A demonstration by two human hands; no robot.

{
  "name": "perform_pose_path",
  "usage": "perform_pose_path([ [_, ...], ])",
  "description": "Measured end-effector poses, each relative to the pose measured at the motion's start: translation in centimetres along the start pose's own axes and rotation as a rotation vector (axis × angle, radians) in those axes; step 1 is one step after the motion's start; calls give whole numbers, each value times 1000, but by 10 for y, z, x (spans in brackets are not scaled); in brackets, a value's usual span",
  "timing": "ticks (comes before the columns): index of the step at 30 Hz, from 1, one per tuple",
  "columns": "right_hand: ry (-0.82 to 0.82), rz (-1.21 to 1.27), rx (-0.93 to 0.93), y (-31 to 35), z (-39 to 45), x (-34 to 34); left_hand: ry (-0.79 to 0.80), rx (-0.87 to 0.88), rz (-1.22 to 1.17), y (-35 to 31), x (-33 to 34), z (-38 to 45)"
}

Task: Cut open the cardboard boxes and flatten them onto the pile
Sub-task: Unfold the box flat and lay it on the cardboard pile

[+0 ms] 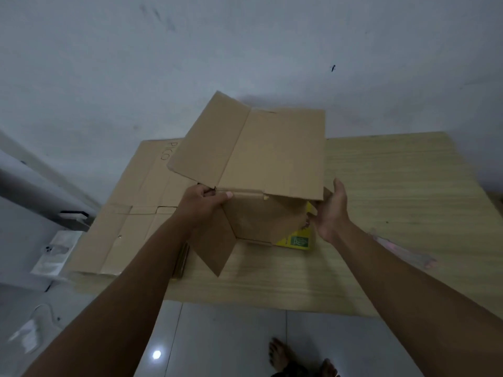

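A: What is biggest here?

B: The grey wall (245, 50) at the back, then the pale wood worktop (394, 213) pushed against it, with tiled floor (231, 344) below its near edge.

A: And on the worktop?

B: On its left half lies the pile (128, 221) of flattened cardboard, with "PICO" written near its far edge. It overhangs the worktop's left side a little.

A: Where is the box?

B: The box (261, 164) is held up in the air above the middle of the worktop, just right of the pile and partly over it. It is opened out, with a wide panel tilted up toward the wall and loose flaps hanging below it.

A: How is it held?

B: The left hand (204, 205) grips the near edge of the panel, fingers curled round it and thumb (226, 195) laid along the fold. The right hand (332, 210) is at the box's right corner, thumb up and palm against the card; its fingers are hidden behind the cardboard, so I cannot tell whether they grasp it.

A: Anything smaller?

B: A yellow carton (298, 242) sits on the worktop under the hanging flaps. A bare foot (280, 355) stands on the floor.
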State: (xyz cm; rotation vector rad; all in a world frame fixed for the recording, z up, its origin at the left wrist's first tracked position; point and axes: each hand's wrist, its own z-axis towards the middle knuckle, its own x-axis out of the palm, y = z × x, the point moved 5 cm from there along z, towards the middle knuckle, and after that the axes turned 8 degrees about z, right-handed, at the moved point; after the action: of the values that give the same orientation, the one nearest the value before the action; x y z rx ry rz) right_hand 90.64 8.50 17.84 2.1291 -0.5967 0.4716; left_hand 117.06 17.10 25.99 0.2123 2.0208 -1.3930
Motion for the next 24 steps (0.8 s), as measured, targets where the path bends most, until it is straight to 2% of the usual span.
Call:
perform_pose_path([
  [4, -131, -76, -222, -8, -10, -26, -48, 2, -22, -13, 18, 2],
  [7, -203, -361, -463, -4, -18, -44, -83, 32, -41, -21, 36, 0],
  [9, -80, -467, -726, 8, -36, -40, -79, 41, -17, -22, 45, -3],
  [10, -9, -512, -797, 13, -44, -39, -70, 37, 6, -22, 48, -5],
  [12, 87, -624, -826, 18, -52, -33, -53, 17, 30, -17, 53, -8],
  [15, -62, -886, -916, 29, -58, -34, -15, -25, 15, -7, 58, -12],
  [18, -274, -971, -1067, 44, -77, -35, 67, -104, -76, 3, 61, -21],
  [20, -316, -1036, -1166, 52, -86, -24, 118, -200, -212, 12, 63, -28],
  [22, -172, -1237, -1128, 51, -81, 0, 211, -362, -359, 21, 70, -37],
  [24, 106, -1479, -912, 36, -67, 24, 230, -431, -447, 24, 74, -42],
])
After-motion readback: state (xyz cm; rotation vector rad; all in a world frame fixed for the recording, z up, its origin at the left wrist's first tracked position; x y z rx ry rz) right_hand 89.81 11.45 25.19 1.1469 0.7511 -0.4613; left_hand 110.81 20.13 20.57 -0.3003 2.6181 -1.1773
